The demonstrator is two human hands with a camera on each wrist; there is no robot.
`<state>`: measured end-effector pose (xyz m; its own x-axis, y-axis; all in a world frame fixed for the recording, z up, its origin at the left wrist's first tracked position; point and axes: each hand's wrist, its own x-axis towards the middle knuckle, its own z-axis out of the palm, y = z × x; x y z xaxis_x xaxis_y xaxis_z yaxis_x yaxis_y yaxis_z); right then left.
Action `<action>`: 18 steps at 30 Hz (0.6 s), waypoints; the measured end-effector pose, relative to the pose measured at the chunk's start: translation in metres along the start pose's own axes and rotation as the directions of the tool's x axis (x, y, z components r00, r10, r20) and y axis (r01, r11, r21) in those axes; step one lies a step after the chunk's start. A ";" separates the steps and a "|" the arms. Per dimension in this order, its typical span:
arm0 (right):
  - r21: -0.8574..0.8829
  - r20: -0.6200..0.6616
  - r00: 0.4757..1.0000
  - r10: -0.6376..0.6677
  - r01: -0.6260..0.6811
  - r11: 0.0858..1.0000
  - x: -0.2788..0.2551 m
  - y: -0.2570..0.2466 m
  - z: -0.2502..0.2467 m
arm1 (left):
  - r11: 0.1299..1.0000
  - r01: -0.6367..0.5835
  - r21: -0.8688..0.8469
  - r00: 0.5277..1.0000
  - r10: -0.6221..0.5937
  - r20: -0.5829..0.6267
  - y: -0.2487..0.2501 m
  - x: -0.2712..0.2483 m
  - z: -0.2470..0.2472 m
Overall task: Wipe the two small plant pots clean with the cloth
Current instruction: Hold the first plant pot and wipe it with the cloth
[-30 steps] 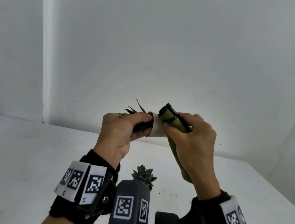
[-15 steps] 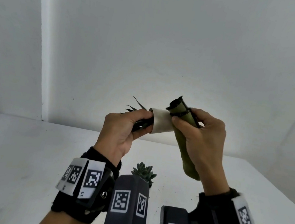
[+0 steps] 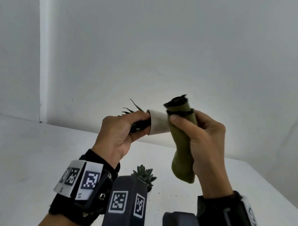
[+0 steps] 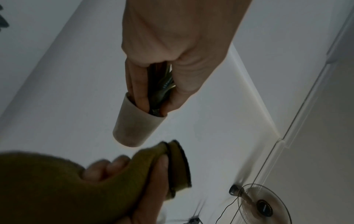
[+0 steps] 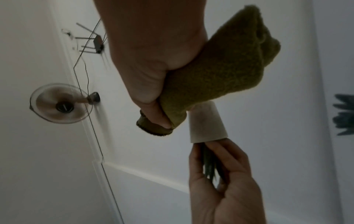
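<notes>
Head view shows both hands raised above a white table (image 3: 19, 153), in front of a white wall (image 3: 171, 41); the left hand (image 3: 122, 130) holds a small beige pot (image 3: 159, 122) on its side, fingers and thumb closed around the dark spiky plant (image 3: 134, 107) at the pot's mouth, so that the pot's base points toward the right hand (image 3: 206, 143); that hand is clenched round a folded olive-green cloth (image 3: 182, 140), thumb pinching it near its upper end, the lower end hanging below the fist; the cloth touches the base end of the pot. Left wrist view shows the fingertips (image 4: 141, 97) reaching just inside the pot's rim beside the leaves, and the pot's side looks smudged; whether the cloth touches the base cannot be told from this angle. Right wrist view shows the cloth against the pot's narrow end. Down on the table, partly hidden behind the wrist cameras, stands a second plant (image 3: 144, 175), a green rosette; its pot is hidden; dark crumbs (image 3: 172, 195) lie nearby. A wall-mounted fan (image 5: 61, 104) and a cable appear in the wrist views.
</notes>
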<state>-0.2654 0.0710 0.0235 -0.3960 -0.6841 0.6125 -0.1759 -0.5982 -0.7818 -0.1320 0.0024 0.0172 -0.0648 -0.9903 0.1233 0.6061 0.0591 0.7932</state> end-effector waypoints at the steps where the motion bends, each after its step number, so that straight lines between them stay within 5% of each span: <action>1: 0.000 -0.027 1.000 -0.016 0.016 1.000 0.001 -0.001 -0.003 | 1.000 -0.008 0.003 1.000 0.008 -0.001 0.001 0.000 0.000; 7: -0.224 -0.096 0.989 -0.109 0.085 0.971 0.004 0.011 -0.005 | 0.999 -0.002 0.049 1.000 0.000 0.027 -0.001 -0.005 0.004; 13: -0.441 0.006 0.978 -0.208 0.189 0.877 0.001 0.015 0.006 | 0.993 -0.040 0.111 0.999 0.037 0.022 -0.003 -0.007 0.009; 18: -0.351 0.168 0.984 -0.065 0.122 0.928 -0.007 0.011 0.016 | 0.997 0.024 0.071 1.000 -0.024 -0.003 -0.006 -0.004 0.003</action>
<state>-0.2498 0.0627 0.0126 -0.2267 -0.7039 0.6732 -0.5278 -0.4921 -0.6923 -0.1374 0.0067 0.0139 -0.0772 -0.9917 0.1028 0.5467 0.0441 0.8362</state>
